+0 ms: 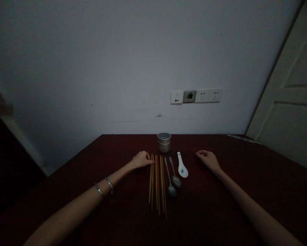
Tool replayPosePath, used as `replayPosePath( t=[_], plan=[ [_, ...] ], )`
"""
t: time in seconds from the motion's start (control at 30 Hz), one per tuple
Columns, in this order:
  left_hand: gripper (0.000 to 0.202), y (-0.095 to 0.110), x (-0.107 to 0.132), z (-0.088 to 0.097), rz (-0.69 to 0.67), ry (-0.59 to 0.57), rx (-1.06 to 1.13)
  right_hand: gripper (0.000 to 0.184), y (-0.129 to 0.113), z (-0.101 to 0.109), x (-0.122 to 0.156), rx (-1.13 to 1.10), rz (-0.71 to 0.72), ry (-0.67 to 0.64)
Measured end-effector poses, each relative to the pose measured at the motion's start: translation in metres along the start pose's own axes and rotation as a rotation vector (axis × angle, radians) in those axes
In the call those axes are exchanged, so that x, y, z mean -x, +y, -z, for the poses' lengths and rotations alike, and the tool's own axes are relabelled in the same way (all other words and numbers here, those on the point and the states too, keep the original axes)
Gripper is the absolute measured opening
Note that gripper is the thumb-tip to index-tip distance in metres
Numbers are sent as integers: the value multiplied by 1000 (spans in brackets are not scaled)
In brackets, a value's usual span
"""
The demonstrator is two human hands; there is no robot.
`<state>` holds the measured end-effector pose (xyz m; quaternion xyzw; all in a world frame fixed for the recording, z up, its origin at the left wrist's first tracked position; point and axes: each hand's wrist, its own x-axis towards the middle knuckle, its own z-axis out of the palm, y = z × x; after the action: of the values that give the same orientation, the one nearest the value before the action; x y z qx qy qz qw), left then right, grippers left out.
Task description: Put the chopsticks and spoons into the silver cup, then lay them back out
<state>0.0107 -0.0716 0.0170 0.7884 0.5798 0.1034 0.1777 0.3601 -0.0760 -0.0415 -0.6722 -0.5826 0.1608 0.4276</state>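
My left hand (142, 159) is closed at the upper ends of the leftmost pair of chopsticks (151, 184), thumb and finger pinched on them. Beside that pair lie more wooden chopsticks (157, 188), roughly side by side on the dark red table. To their right are two metal spoons, one nearer (172, 190) and one slightly farther (176, 181), bowls toward me. A white soup spoon (183, 171) with a blue mark lies right of them. My right hand (209, 159) rests on the table farther right, fingers curled together, with nothing visible in it.
A perforated metal utensil holder (164, 142) stands upright near the table's back edge, behind the chopsticks. The table (112, 212) meets a pale wall (133, 68) with sockets (208, 96). A panelled door (292, 112) is at the right. A thin strip (243, 139) lies at the back right.
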Motion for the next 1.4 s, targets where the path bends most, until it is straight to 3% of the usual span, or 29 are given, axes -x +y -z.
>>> replayPosePath(
  t=[0.1, 0.23, 0.7, 1.2, 1.4],
  plan=[
    [34, 8, 6, -4, 39, 56, -140, 30, 1, -1, -1, 1, 2, -1],
    [33, 17, 9, -6, 110, 42, -221, 30, 1, -1, -1, 12, -8, 3],
    [35, 22, -3, -9, 187, -28, -237, 31, -8, 4, 4, 24, -4, -4],
    [33, 33, 6, -16, 172, 70, -247, 30, -2, 1, 1, -1, 23, -12],
    [29, 31, 7, 1, 100, 109, -193, 25, -11, 4, 1, -97, -49, -49]
  ],
)
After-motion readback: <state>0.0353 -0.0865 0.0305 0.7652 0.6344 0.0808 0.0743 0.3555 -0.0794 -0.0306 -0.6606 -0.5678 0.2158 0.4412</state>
